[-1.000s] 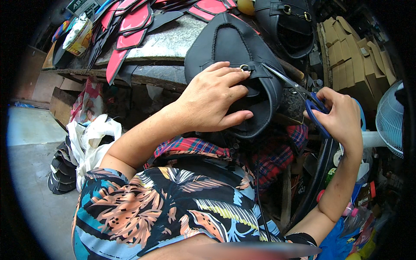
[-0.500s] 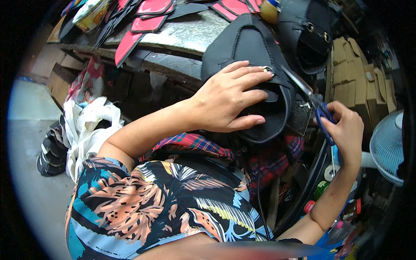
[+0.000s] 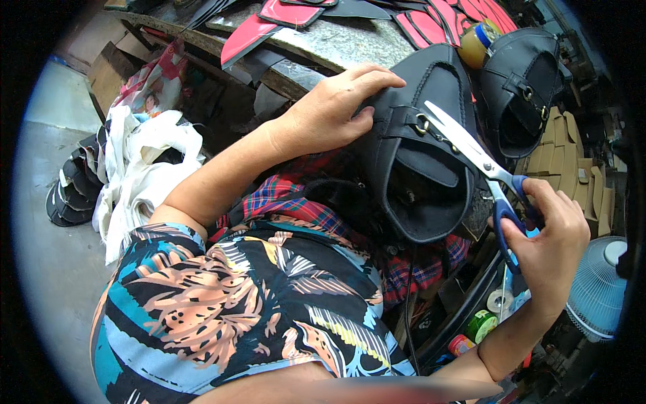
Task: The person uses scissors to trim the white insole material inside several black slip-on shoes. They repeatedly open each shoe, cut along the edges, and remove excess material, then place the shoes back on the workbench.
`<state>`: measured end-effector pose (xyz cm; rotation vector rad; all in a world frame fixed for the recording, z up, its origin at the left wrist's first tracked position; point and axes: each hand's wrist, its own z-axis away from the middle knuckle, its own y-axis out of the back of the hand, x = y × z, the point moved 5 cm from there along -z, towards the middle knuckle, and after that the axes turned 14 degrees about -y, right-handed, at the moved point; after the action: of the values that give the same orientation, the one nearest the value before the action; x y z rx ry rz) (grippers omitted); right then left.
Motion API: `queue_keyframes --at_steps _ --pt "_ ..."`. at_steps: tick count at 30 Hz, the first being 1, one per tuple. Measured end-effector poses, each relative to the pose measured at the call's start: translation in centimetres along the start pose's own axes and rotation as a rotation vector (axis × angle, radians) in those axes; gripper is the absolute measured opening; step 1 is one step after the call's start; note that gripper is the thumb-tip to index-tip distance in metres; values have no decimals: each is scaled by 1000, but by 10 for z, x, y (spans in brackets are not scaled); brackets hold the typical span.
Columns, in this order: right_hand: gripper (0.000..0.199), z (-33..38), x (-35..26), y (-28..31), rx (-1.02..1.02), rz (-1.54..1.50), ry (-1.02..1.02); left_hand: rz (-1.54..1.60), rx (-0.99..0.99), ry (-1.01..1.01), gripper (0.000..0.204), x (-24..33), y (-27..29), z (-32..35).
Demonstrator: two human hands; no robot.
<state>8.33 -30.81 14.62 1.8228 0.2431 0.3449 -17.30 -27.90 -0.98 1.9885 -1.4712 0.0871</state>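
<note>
A black leather loafer (image 3: 410, 185) with a braided seam round the toe and a metal-ringed strap rests in front of me, toe pointing away. My left hand (image 3: 333, 108) grips its left edge near the toe, thumb and fingers pinched against the leather. In my right hand (image 3: 552, 236) are blue-handled scissors (image 3: 488, 163), my thumb and fingers in the loops. Their blades are parted, with the tips over the strap beside the metal ring. A matching loafer (image 3: 515, 101) stands just beyond, to the right.
Red, black-edged cut pieces (image 3: 249, 37) lie on the worn workbench (image 3: 343, 48). A yellowish jar (image 3: 476, 44) stands behind the loafers. Cardboard pieces (image 3: 555, 151) and a blue fan (image 3: 595, 289) are at the right. White cloth bags (image 3: 145, 155) sit on the floor at left.
My left hand has slid left, off the strap to the loafer's edge. The scissors have opened wider and now reach over the strap. The view has shifted, moving the loafers rightward and down.
</note>
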Motion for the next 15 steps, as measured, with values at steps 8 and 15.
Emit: queue_keyframes --at_steps 8,15 --pt "38 -29 -40 1 -57 227 172 -118 -32 -46 14 -9 -10 1" --pt "37 -46 -65 1 -130 484 246 -238 -32 -53 13 -2 -16 -4"
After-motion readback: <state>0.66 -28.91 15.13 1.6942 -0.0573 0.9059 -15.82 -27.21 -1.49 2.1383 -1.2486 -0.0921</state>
